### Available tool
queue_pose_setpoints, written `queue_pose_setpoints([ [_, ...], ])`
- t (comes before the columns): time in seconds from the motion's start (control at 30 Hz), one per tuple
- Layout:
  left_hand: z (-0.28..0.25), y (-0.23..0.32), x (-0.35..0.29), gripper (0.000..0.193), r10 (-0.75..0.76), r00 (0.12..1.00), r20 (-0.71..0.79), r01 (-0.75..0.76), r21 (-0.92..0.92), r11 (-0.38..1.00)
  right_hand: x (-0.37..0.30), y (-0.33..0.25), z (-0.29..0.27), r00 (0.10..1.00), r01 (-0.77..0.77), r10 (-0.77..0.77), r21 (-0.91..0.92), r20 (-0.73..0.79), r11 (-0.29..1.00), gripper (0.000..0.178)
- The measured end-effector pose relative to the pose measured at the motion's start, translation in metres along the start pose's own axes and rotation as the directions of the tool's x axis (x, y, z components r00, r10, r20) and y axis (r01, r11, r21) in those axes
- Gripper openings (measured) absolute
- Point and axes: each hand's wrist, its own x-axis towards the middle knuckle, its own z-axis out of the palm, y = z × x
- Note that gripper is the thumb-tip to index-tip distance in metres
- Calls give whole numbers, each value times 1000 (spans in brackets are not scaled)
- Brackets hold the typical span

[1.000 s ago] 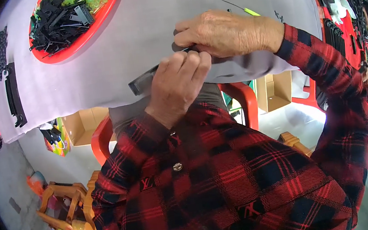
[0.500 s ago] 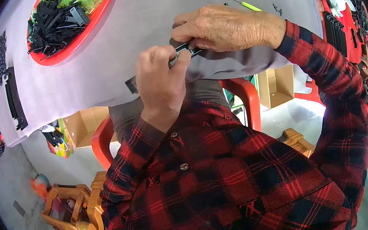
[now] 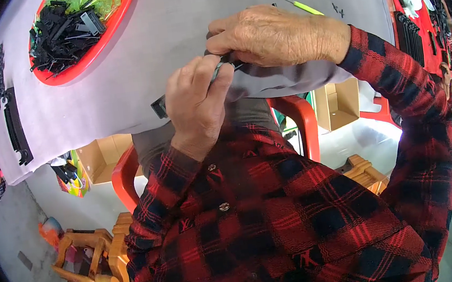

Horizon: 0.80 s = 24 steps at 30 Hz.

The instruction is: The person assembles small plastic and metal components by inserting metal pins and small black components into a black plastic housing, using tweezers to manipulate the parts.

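My left hand [image 3: 197, 100] is closed round a long, narrow black plastic part [image 3: 159, 108]. One end of this part sticks out to the left below my palm, over the table's near edge. My right hand [image 3: 278, 34] bends over the part's other end with thumb and fingers pinched together. A small grey, shiny piece of it shows between the two hands. My right fingertips cover the rest, so whether they also hold something smaller cannot be made out.
A red tray [image 3: 74, 73] at the far left holds black plastic pieces [image 3: 63, 37] and yellow-green pieces [image 3: 107, 0]. A thin pick with a yellow-green handle [image 3: 308, 7] lies beyond my right hand, near tiny black bits [image 3: 338, 10]. Black strips [image 3: 15, 126] lie at the left edge.
My hands have drawn closer together over the black part, and less of it shows between them. My left hand has shifted slightly.
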Motion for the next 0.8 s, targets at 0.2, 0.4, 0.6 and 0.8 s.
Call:
queue_pose_setpoints([
  [0.2,1,0,4,25,50,998,-50,-49,14,999,0,-1,2,1000,-8,8,-63,-1,998,19],
  [0.4,-1,4,5,25,25,999,-45,-24,15,1000,0,-3,2,1000,17,-17,-114,1,993,19],
  [0.6,-5,6,5,29,-22,999,30,21,11,1000,-1,-6,0,999,36,-35,-113,7,993,19],
  [0.8,6,3,6,24,27,997,-69,-26,13,1000,-1,-2,1,999,45,-43,-87,27,995,21],
])
